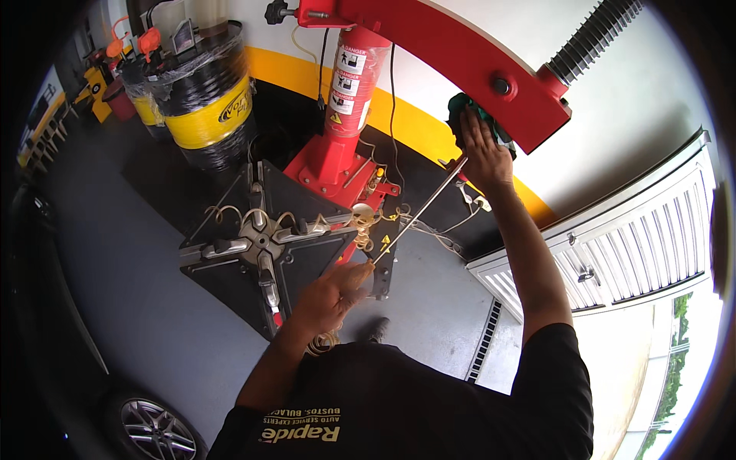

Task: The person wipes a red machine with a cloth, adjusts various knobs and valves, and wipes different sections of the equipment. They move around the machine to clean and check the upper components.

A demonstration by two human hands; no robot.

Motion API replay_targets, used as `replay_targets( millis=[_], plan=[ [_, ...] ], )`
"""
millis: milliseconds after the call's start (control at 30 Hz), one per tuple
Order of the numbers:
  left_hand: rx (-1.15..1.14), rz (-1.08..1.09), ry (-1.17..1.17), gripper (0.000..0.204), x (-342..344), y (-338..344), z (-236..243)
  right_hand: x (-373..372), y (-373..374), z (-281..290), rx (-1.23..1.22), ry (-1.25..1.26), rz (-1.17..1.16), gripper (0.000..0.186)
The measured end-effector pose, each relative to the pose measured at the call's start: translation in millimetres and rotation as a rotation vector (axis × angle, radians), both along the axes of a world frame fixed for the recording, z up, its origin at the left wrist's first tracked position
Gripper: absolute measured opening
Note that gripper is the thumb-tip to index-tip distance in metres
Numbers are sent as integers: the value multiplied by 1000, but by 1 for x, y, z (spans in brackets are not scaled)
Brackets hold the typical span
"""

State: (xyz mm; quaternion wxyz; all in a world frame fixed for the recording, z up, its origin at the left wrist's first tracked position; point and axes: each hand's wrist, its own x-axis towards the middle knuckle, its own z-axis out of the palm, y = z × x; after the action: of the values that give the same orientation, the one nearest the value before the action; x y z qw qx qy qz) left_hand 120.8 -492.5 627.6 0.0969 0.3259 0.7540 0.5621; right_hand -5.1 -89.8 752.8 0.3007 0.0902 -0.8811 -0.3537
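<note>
My left hand (326,300) is closed around the near end of a long thin metal rod (422,208). The rod slants up to the right, and its far end reaches the edge of my right hand (486,152). That hand is raised, with long fingers laid over a dark green cloth (458,106), pressing it against the underside of a red machine arm (491,57). Most of the cloth is hidden behind the hand and the arm. Below and left of the rod is the tire changer's turntable (261,239), with metal clamps on a dark base.
The red column (354,92) stands behind the turntable. A coiled air hose (366,230) hangs beside it. Wrapped drums (207,115) are at the far left, and a white louvred cabinet (613,238) is at the right. A car wheel (157,429) shows at the lower left.
</note>
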Motion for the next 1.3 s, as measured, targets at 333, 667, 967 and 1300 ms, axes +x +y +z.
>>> replay_targets(
  millis=[333,667,967,1300],
  plan=[
    [-70,59,-101,43,18,20,13,-1,11,-2,117,26,132,79],
    [-141,164,-72,49,37,19,24,22,14,-5,-86,18,76,82],
    [-247,169,39,57,42,16,33,5,-8,-2,-146,-57,-12,83],
    [-280,209,-1,61,42,23,41,-23,-19,-11,38,-100,-209,70]
  ],
)
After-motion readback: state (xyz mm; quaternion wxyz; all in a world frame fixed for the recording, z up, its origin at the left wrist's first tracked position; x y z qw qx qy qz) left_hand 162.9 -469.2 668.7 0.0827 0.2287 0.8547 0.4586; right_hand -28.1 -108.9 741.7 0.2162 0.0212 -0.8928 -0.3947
